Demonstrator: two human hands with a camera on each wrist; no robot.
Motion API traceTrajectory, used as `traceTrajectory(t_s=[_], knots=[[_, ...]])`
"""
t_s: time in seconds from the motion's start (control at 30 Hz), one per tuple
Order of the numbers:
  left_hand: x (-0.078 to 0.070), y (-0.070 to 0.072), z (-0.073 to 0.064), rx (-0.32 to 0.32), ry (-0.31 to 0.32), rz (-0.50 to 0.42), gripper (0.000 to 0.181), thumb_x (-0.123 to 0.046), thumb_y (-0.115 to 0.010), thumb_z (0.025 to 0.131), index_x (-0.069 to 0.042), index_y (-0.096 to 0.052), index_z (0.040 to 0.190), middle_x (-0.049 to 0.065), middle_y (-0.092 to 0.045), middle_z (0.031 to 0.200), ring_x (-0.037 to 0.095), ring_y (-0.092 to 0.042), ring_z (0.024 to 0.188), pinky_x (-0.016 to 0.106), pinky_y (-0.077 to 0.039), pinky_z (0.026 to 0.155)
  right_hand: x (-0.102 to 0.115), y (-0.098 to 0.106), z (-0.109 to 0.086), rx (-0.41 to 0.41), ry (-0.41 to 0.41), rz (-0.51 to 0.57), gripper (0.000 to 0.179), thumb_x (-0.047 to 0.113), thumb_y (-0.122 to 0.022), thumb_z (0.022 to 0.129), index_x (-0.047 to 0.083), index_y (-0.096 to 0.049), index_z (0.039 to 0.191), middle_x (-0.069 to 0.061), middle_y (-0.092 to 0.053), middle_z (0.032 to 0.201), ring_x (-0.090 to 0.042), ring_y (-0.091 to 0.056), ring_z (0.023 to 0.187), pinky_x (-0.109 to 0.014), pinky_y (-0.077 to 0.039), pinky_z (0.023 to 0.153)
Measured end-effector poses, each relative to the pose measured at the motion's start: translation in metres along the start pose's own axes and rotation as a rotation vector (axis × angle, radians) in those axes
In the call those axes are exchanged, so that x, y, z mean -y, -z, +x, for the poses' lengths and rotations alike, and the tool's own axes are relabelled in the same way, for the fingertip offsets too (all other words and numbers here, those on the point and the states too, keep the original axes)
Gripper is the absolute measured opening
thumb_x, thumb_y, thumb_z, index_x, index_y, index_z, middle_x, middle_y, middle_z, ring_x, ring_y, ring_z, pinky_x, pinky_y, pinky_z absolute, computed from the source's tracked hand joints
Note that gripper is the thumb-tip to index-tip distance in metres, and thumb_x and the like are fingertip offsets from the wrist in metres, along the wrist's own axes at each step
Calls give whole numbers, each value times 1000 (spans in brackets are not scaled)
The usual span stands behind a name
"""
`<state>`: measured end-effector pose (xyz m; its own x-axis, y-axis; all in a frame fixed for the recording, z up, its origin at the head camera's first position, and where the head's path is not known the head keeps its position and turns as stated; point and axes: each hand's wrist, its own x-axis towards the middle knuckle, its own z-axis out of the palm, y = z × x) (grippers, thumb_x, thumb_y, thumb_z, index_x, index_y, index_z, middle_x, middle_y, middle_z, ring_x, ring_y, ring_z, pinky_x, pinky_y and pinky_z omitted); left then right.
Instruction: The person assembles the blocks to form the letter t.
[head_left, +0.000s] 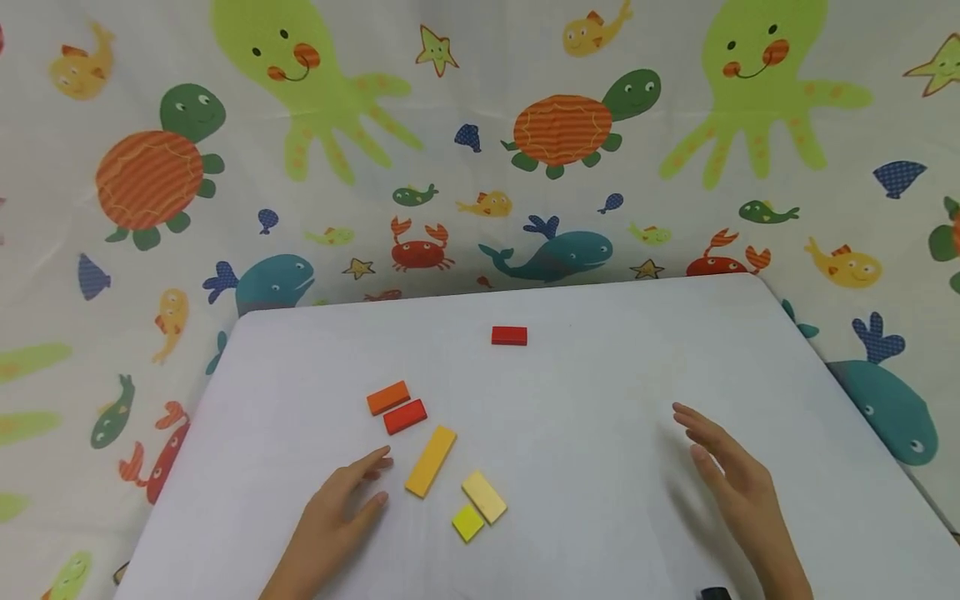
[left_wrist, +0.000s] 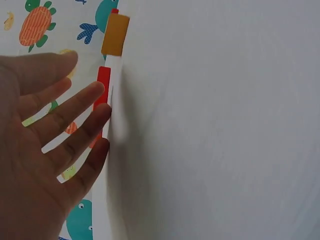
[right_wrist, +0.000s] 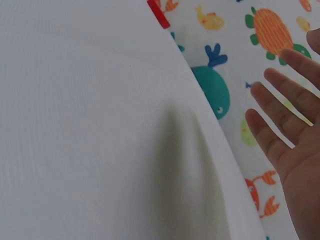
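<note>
My left hand (head_left: 339,510) is at the near left of the white table, fingers spread and nothing in them. Closest to its fingertips is a long orange-yellow block (head_left: 431,462). Beyond it lie an orange block (head_left: 388,397) and a red block (head_left: 405,417), side by side. Nearer me, a pale yellow block (head_left: 484,497) lies beside a small bright yellow square block (head_left: 468,523). Another red block (head_left: 509,336) lies alone near the far edge. Over the table's right side, my right hand (head_left: 738,490) holds nothing; the right wrist view shows its fingers (right_wrist: 280,117) extended.
The white table (head_left: 600,400) has its far edge in front of a curtain (head_left: 465,75) printed with sea animals, which also shows at both sides. Part of a small black object (head_left: 715,593) appears at the bottom edge, beside the right forearm.
</note>
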<state>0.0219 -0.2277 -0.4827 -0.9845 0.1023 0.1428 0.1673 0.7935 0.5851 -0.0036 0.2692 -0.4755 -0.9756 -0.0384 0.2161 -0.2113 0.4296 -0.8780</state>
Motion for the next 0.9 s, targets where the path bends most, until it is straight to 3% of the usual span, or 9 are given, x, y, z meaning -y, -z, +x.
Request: traceTrajectory(t_s=[0.13,0.2,0.33,0.47,0.67,0.9], knots=[[-13,-11,6,26,21,-21,76,-4,-85,82,-27,-58,149,-19,-68,129,7,-60,113,20,-48,102,4,-18,8,68,45,116,42,-4,-48,106,1,-57,146,-12,-55,156,-5,-51,143,-12,-42,111],[-20,-16,9,51,54,-36,77,-5,-86,81,-27,-58,149,-20,-67,130,8,-59,115,32,-51,104,4,-27,12,94,79,162,41,-5,-47,106,-2,-56,145,-14,-56,155,-7,-51,144,-14,-44,111],[-34,-24,14,151,157,-67,77,-11,-86,83,-33,-54,150,-22,-64,126,6,-55,116,43,-51,109,7,-45,13,142,65,242,39,-1,-46,108,1,-57,146,-14,-58,153,-6,-54,142,-17,-46,110],[-45,-32,15,210,202,-49,76,-16,-85,84,-35,-52,150,-20,-62,121,5,-53,112,43,-53,107,10,-64,13,187,46,302,39,3,-46,109,6,-58,147,-19,-58,151,-7,-58,137,-17,-47,109],[-52,-45,21,190,164,-98,75,-13,-85,85,-30,-53,151,-19,-62,128,4,-52,106,31,-54,100,15,-89,22,210,30,335,37,9,-49,110,12,-60,146,-22,-60,148,-9,-62,133,-16,-47,108],[-59,-54,29,175,128,-123,70,-16,-84,87,-28,-55,150,-18,-61,121,3,-51,103,25,-50,92,17,-100,26,202,-33,326,35,15,-53,109,18,-63,143,-13,-64,146,-9,-63,132,-15,-47,107]])
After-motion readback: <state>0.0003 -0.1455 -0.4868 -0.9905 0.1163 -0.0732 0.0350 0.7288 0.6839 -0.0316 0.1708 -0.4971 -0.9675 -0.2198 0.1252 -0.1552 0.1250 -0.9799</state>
